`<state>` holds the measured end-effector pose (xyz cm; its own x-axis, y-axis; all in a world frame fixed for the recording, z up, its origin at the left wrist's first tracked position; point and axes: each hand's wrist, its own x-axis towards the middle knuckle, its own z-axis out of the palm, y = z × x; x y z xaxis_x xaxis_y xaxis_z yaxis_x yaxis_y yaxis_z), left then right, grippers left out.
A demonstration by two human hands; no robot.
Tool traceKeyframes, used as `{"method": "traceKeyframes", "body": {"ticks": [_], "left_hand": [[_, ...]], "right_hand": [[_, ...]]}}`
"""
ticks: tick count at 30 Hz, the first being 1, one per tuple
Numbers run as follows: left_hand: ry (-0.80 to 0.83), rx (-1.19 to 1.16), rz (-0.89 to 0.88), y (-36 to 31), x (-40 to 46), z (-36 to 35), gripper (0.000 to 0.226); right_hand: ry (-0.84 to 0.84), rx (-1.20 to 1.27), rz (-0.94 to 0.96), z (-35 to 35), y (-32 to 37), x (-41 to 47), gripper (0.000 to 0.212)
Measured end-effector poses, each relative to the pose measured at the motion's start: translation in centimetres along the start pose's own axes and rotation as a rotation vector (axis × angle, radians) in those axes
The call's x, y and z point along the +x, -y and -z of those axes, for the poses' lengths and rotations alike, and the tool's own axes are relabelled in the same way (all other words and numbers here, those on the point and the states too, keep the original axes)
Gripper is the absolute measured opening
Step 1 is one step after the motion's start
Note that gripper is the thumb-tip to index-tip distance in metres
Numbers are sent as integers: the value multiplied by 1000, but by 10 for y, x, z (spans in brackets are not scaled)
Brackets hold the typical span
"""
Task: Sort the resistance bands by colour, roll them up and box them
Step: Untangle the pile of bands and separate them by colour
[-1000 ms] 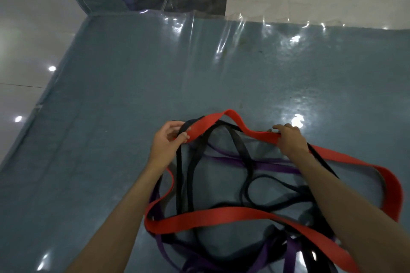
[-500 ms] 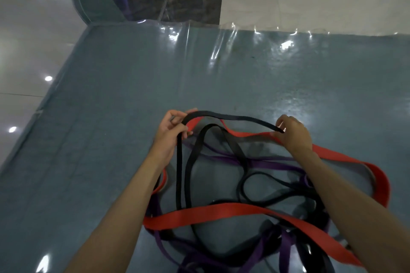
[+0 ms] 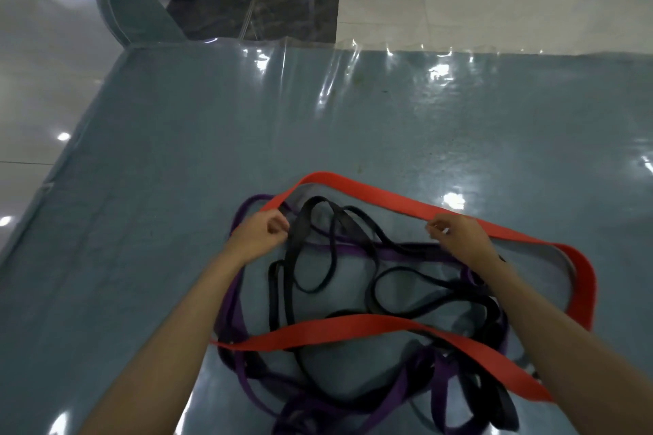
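Observation:
A tangle of resistance bands lies on the grey-blue table point(image 3: 169, 152) in front of me. A wide red band point(image 3: 371, 192) arches across the far side of the pile and loops round to the right, and a second red stretch crosses the near side. My left hand point(image 3: 259, 235) grips it at the left end of the arch. My right hand point(image 3: 457, 237) holds it further right, fingers curled. Black bands point(image 3: 300, 233) coil in the middle, on the table. Purple bands point(image 3: 353, 251) run under them and bunch up at the near edge. No box is in view.
A clear plastic sheet covers the table, and its far edge point(image 3: 353, 48) is wrinkled. A grey chair back point(image 3: 134, 11) stands at the far left corner. Beyond that are shiny floor tiles and cabinet bases. The table drops off along its left side.
Half a second ago both hands held a black band stretched between them. That band now lies on the pile, and the red band is raised between my hands. The camera has tilted up.

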<state>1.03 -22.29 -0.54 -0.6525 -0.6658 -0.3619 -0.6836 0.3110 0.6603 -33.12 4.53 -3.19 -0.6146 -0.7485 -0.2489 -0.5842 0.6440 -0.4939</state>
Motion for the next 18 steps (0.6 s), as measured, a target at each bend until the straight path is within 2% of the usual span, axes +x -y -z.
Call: {"method": "traceKeyframes", "body": {"ticks": [2, 3, 5, 7, 10, 14, 18], "left_hand": [[-230, 98, 53, 7, 14, 3, 20], [-263, 136, 97, 13, 21, 4, 28], [-198, 209, 211, 28, 30, 6, 50], [-109, 291, 280, 43, 32, 4, 60], [-119, 389, 291, 53, 28, -1, 46], [-289, 290, 246, 44, 20, -3, 37], [-444, 164, 82, 23, 0, 9, 33]], "right_hand": [[-136, -28, -32, 2, -9, 10, 10], [-174, -24, -41, 3, -14, 15, 14], [-194, -52, -79, 5, -24, 23, 28], [-104, -137, -170, 8, -36, 27, 42], [74, -290, -214, 10, -55, 29, 44], [-26, -369, -203, 22, -63, 34, 24], [58, -326, -166, 36, -64, 24, 18]]}}
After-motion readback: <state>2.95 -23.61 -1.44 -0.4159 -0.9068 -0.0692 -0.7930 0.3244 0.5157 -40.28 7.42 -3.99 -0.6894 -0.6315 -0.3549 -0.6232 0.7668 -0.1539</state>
